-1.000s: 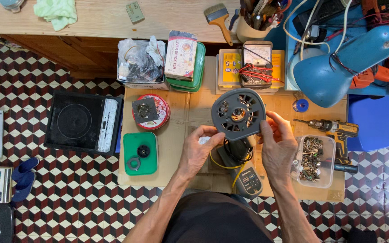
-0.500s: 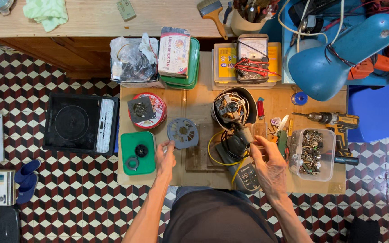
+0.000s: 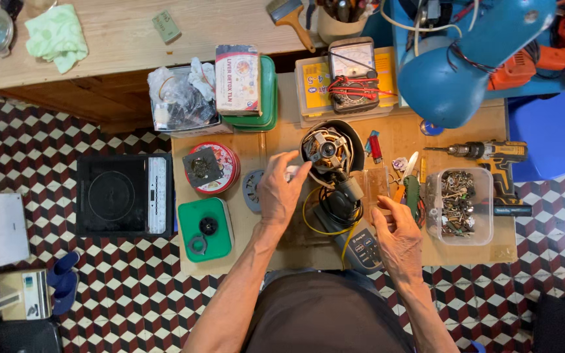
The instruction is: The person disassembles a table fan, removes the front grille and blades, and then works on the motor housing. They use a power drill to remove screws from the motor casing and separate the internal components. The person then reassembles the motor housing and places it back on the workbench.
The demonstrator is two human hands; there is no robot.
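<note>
The blue lamp shade (image 3: 469,62) hides part of the worktable (image 3: 472,252). At the table's centre stands the opened electric motor (image 3: 328,151), copper windings bare inside a dark round housing. The left hand (image 3: 281,191) touches its edge, fingers loosely spread, partly hiding a grey disc (image 3: 252,190). The right hand (image 3: 397,235) hovers nearby, open, holding nothing.

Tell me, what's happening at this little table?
A person is working on an opened appliance whose electric motor is exposed. The left hand reaches toward the motor, fingers at its edge. The right hand hangs open just right of the appliance's dark base, holding nothing I can make out. A grey round cover lies beside the left hand. A cordless drill and a tub of screws sit to the right.
</note>
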